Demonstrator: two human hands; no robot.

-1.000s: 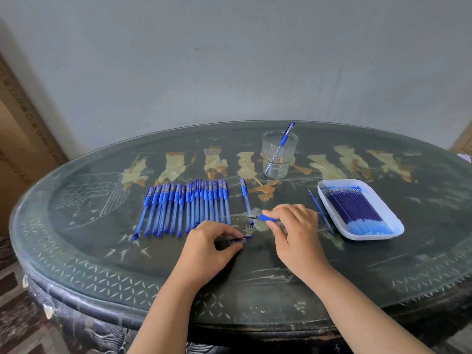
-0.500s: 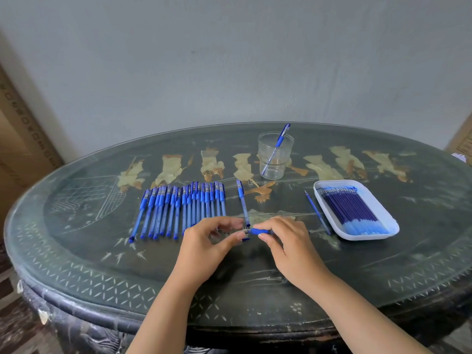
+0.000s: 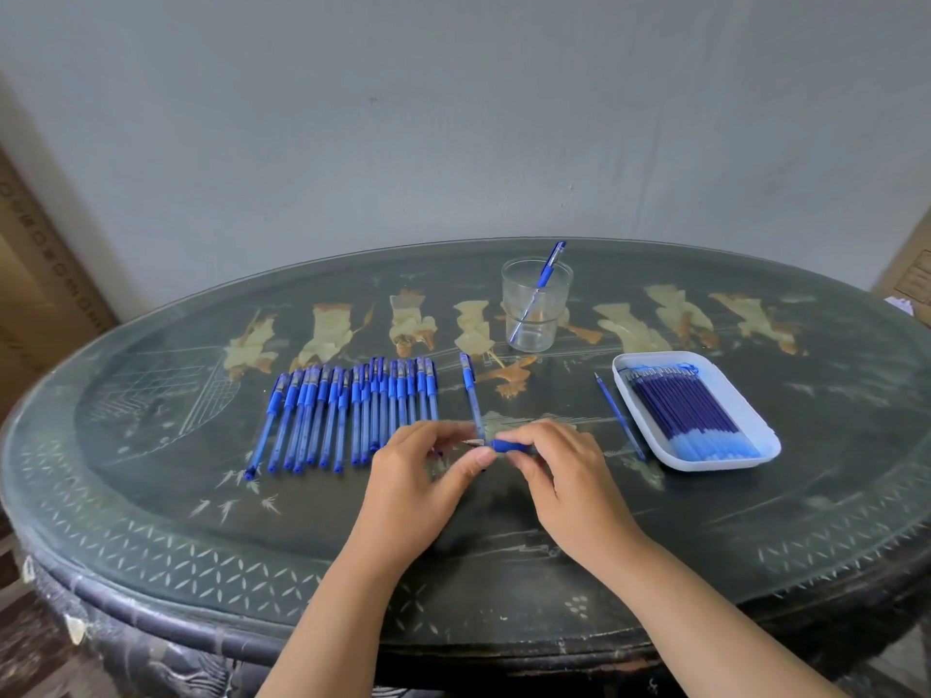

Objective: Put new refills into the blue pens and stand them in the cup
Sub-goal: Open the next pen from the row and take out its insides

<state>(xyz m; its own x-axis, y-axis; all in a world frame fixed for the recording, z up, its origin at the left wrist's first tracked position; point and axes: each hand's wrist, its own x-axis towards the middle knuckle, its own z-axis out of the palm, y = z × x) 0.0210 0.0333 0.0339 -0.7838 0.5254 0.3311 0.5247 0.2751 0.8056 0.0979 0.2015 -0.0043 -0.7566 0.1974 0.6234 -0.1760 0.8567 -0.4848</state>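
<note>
One finished pen (image 3: 546, 272) in the cup (image 3: 560, 314), upper centre; I see left hand (image 3: 418, 478) and right hand (image 3: 564, 478) pinching the next pen (image 3: 508, 447); pen row (image 3: 352, 410) not yet done.

Left hand (image 3: 418, 488) and right hand (image 3: 572, 483) block mid-table, pinching one held pen (image 3: 506, 447) between them. Pen row (image 3: 347, 415) fills left-centre; its right end sits just beside the left hand. Lone pen (image 3: 471, 395) lies just far of the hands, pointing toward the cup (image 3: 535, 314). Lane from right hand to cup is bare table (image 3: 554, 395), between lone pen and loose refill (image 3: 617, 415). Refill lies just left of the tray (image 3: 715, 465), narrow gap there. Cup mouth is partly taken by a leaning pen (image 3: 548, 272), tilted right. Near-left and near-right tabletop is bare. Wall (image 3: 453, 118) stands behind the far edge.
</note>
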